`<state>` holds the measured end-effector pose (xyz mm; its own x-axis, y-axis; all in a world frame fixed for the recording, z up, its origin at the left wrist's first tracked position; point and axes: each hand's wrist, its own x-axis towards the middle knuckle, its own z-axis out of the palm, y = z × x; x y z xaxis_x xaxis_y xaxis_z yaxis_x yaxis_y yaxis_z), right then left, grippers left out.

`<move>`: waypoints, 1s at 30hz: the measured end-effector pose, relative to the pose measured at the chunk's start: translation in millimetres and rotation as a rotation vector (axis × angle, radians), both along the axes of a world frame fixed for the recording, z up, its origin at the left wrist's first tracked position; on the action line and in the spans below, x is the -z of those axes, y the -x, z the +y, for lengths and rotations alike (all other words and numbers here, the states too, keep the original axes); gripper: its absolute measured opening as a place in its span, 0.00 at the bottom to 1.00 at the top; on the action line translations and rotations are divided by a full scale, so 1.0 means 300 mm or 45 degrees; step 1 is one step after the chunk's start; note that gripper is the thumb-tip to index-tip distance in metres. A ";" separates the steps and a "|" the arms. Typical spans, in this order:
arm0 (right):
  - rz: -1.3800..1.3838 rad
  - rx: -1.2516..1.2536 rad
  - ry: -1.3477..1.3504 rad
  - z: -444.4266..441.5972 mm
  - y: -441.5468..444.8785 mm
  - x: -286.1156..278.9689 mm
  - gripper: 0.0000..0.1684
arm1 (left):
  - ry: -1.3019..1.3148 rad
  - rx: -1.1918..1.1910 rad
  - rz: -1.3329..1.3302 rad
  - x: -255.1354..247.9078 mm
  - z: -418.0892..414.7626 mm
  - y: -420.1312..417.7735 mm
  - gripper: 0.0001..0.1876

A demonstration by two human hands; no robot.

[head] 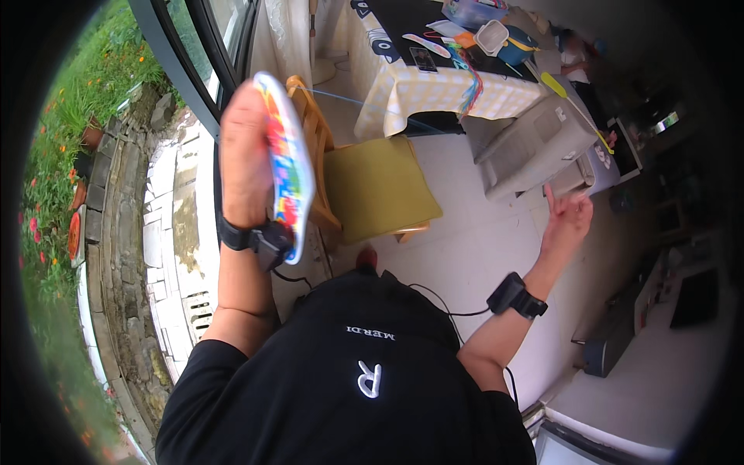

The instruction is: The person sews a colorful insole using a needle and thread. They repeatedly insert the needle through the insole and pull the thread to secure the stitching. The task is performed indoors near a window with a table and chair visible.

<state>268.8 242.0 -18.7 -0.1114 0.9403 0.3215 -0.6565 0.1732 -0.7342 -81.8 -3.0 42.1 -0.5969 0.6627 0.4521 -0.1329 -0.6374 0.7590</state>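
Observation:
My left hand (247, 139) is raised beside the window and grips a shoe insole (288, 168) with a white edge and a red, yellow and blue pattern, held upright and slightly blurred. A thin blue thread (334, 97) runs from near the insole's upper end rightwards, past the table's front, and grows too faint to follow. My right hand (567, 218) is held out over the floor at the right, index finger extended and the other fingers curled. Whether it pinches the thread or a needle is not visible. Both wrists wear black strapped devices with cables.
A wooden chair with an olive cushion (381, 189) stands ahead. Behind it, a table with a checked cloth (395, 87) bears a pale insole (427, 45), a phone (423, 59), coloured threads (472, 87) and containers. A grey upholstered seat (535, 145) and a seated person are at the right.

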 end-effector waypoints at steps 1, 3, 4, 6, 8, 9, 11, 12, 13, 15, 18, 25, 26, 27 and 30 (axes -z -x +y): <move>-0.402 0.269 -0.083 0.053 -0.061 0.114 0.07 | -0.111 -0.007 -0.059 -0.018 -0.009 0.019 0.12; -0.951 0.610 -0.305 0.091 -0.050 0.155 0.06 | 0.042 -0.101 -0.250 0.001 0.043 -0.032 0.12; -1.095 0.677 -0.437 0.060 0.017 0.154 0.05 | -0.037 0.262 -0.413 0.031 0.056 -0.063 0.11; -1.158 0.596 -0.527 -0.047 0.166 0.098 0.05 | -0.175 0.917 -0.617 0.101 0.098 -0.110 0.08; -1.087 0.329 -0.448 -0.196 0.299 -0.050 0.06 | -0.275 1.372 -0.784 0.173 0.137 -0.148 0.10; -1.095 0.209 -0.413 -0.264 0.354 -0.108 0.07 | -0.323 1.536 -0.913 0.202 0.141 -0.170 0.17; -1.078 0.050 -0.661 -0.388 0.431 -0.202 0.08 | -0.418 1.721 -0.915 0.216 0.162 -0.200 0.31; -1.020 0.075 -0.832 -0.426 0.466 -0.217 0.09 | -0.416 1.789 -0.920 0.222 0.165 -0.204 0.34; -0.959 0.101 -1.007 -0.447 0.494 -0.227 0.10 | -0.424 1.782 -0.941 0.219 0.165 -0.214 0.28; -0.947 0.115 -1.115 -0.479 0.524 -0.243 0.10 | -0.434 1.767 -0.988 0.214 0.162 -0.235 0.16; -0.945 0.164 -1.170 -0.487 0.538 -0.245 0.12 | -0.400 1.748 -1.033 0.185 0.149 -0.238 0.08; -0.933 0.148 -1.144 -0.491 0.538 -0.245 0.14 | -0.398 1.757 -1.037 0.191 0.152 -0.234 0.09; -0.927 0.155 -1.160 -0.491 0.539 -0.246 0.14 | -0.398 1.753 -1.019 0.187 0.151 -0.234 0.09; -0.920 0.166 -1.175 -0.490 0.540 -0.247 0.14 | -0.393 1.747 -1.019 0.185 0.150 -0.234 0.09; -0.914 0.190 -1.203 -0.486 0.541 -0.242 0.13 | -0.389 1.733 -0.998 0.181 0.150 -0.236 0.09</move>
